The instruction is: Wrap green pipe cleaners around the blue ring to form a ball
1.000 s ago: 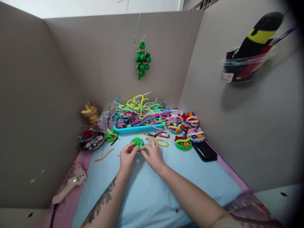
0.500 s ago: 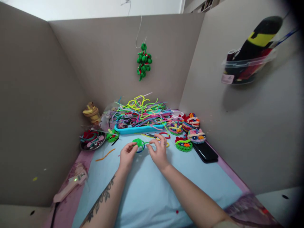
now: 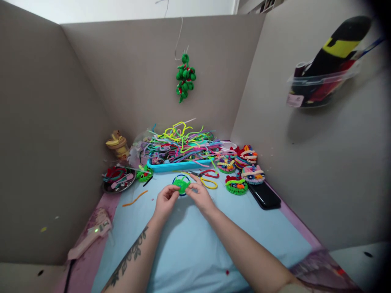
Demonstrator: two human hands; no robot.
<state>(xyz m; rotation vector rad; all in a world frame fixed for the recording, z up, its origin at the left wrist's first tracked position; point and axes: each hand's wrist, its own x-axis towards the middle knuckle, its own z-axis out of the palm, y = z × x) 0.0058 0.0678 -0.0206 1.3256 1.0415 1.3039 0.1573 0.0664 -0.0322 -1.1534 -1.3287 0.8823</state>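
Observation:
Both hands meet over the light blue mat point(image 3: 195, 244). My left hand point(image 3: 165, 202) pinches the near left edge of a small round piece point(image 3: 181, 185) with a blue ring and a green pipe-cleaner centre. My right hand point(image 3: 199, 196) pinches the same piece from the right. The piece is held up facing me, a little above the mat. Just behind it lie red-handled scissors point(image 3: 207, 173) and a yellow pipe-cleaner loop point(image 3: 209, 183).
A turquoise tray point(image 3: 179, 165) piled with coloured pipe cleaners stands at the back. Finished fuzzy round figures point(image 3: 236, 185) and a black phone point(image 3: 264, 195) lie to the right. A metal dish point(image 3: 118, 181) of scraps and a glue gun point(image 3: 90, 238) are at left. Grey partition walls enclose the desk.
The green piece was turned up so its blue ring faces me. My right hand drew back from the stretched green strand toward the piece.

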